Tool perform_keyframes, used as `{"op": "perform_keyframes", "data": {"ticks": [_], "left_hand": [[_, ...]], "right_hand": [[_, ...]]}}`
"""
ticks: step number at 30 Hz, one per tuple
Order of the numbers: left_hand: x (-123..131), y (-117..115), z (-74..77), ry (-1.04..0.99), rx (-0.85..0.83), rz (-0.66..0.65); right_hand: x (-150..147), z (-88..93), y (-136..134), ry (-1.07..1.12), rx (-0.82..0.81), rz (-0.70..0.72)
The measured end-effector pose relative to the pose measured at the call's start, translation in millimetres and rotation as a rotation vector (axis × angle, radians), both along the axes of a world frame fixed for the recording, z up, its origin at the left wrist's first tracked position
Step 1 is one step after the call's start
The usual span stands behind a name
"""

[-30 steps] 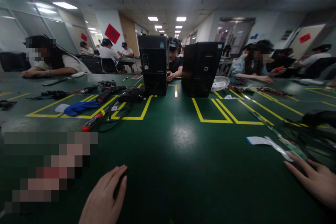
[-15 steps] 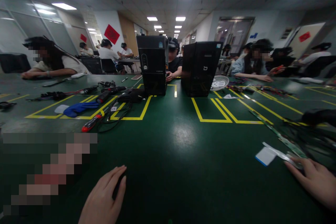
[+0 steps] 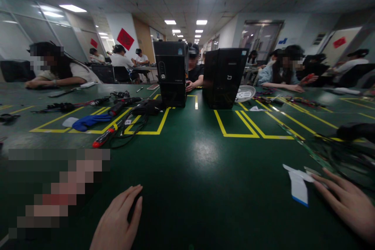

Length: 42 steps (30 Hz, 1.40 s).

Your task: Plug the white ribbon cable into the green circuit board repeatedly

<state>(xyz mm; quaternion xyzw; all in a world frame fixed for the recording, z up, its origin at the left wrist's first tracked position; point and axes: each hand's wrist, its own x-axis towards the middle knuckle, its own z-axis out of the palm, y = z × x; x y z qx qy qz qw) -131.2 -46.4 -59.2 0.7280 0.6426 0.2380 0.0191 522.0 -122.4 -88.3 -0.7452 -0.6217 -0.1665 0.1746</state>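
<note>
My left hand [image 3: 115, 222] lies flat on the green table [image 3: 205, 187], well to the left of the white flat ribbon cable [image 3: 299, 187]. Its grip is open, fingers together and palm down, holding nothing. My right hand [image 3: 347, 203] is just right of that cable, fingers spread and grip open too, with the fingertips [image 3: 318, 177] touching its far end rather than closed round it. A second ago the cable lay stretched out away to the left. Now its blue-edged tip has swung round to point at me and lies nearer my edge of the table, so I judge it slides freely under my fingers and is not snagged. Between the cable and my left hand the table is bare and glossy, with wide room to move. Just beyond the cable on the right a dark tangle of wires [image 3: 348, 152] crowds my hand. Beyond the cable to the left lies a red-handled screwdriver [image 3: 102, 138], among black leads. Farther past the cable come yellow tape boxes [image 3: 234, 125], then two black computer towers [image 3: 171, 74] [image 3: 224, 78], with other people seated behind them.
</note>
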Motion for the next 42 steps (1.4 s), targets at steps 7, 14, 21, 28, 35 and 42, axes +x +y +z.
{"op": "perform_keyframes", "data": {"ticks": [7,14,21,28,35,42], "left_hand": [[0.8,-1.8,-0.6,0.015,0.039,-0.015],[3.1,-0.7,1.4,0.002,0.071,-0.032],[3.9,-1.0,1.1,-0.008,0.048,-0.015],[4.4,-2.0,3.5,-0.010,0.037,-0.020],[4.1,-1.2,3.1,-0.016,0.016,-0.013],[1.0,-1.3,2.0,-0.015,-0.004,-0.009]], "right_hand": [[-79.4,8.0,5.9,-0.056,-0.063,0.213],[-225.8,60.9,35.1,-0.077,-0.360,0.393],[-311.0,95.1,60.8,0.043,-0.541,0.690],[-328.1,87.2,66.1,0.241,-0.529,0.802],[-326.6,85.1,65.0,0.281,-0.507,0.816],[-320.5,94.4,64.4,0.246,-0.501,0.754]]}}
